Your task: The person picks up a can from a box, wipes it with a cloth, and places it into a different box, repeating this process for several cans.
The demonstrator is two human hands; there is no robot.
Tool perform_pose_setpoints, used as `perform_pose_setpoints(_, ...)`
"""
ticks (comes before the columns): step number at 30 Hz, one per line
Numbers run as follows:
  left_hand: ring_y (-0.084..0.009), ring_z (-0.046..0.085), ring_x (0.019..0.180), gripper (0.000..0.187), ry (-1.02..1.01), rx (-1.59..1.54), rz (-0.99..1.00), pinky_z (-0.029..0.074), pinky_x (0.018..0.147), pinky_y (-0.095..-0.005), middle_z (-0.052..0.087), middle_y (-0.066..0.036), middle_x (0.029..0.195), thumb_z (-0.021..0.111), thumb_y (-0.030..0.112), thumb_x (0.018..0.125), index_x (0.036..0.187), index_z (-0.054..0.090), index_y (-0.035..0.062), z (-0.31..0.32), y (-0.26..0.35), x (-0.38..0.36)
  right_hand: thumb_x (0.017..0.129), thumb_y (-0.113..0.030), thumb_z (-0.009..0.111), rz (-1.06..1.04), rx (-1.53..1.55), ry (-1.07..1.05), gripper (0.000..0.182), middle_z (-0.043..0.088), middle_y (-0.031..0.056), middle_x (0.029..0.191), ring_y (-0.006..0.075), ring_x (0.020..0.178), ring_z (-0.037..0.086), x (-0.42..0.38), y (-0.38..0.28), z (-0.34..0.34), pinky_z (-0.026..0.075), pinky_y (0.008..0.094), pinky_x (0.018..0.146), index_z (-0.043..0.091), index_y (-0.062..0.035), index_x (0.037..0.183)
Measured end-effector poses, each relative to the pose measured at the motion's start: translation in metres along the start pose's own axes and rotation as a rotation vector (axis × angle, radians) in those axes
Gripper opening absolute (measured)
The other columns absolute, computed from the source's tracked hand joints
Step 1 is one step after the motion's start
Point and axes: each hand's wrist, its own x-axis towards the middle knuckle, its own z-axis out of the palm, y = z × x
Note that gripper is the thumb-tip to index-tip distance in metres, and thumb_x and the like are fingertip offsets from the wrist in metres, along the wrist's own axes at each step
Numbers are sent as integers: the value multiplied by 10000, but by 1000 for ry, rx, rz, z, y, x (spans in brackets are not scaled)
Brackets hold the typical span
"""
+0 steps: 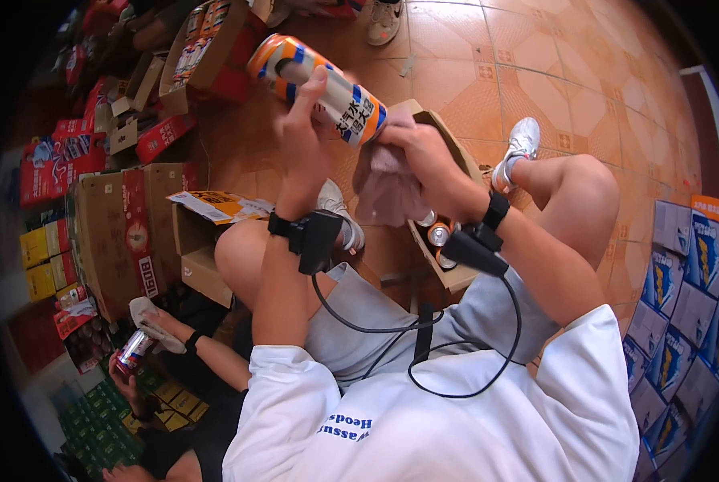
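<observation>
An orange, white and blue can [327,90] is tilted in the air above the floor. My left hand [303,132] is wrapped round its side, thumb along the can. At the can's lower right end, my right hand [424,153] pinches a pinkish cloth [388,189], which touches the can end and hangs down. Below my right hand, an open cardboard box [458,279] between my legs holds several cans [438,234], partly hidden by the cloth and my wrist.
A co-worker's hands [163,325] at lower left hold a can and a pale cloth. Cartons [110,233] are stacked at left, with an open box of cans [223,76] at upper left. Blue and white packs [669,313] stand at right. Another person's shoe [384,22] is at the top.
</observation>
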Motion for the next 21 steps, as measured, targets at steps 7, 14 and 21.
perform_pose_setpoints(7,-144,676,954,398,-89,410,189,561,807,-312,689,-75,1023,836,114,813,1132,614,27,-9,-13,6,914,-157,688,-638,-215,209,177,706,72,833,133,722,660,26,-41,-26,531,301,647,732,12,944)
perform_pose_setpoints(14,-216,685,1044,553,-444,980,285,555,906,-366,683,-117,1111,889,89,711,1152,566,4,24,-69,-22,924,-216,754,-701,-290,178,261,742,93,873,173,759,726,9,-77,-37,581,304,633,716,26,1014)
perform_pose_setpoints(21,-436,647,1065,602,-636,942,235,536,895,-493,641,-224,1132,850,121,670,1176,546,2,30,-142,-28,979,-11,595,-657,47,-85,60,587,19,685,107,497,543,-6,-91,-27,410,272,414,626,-37,1022)
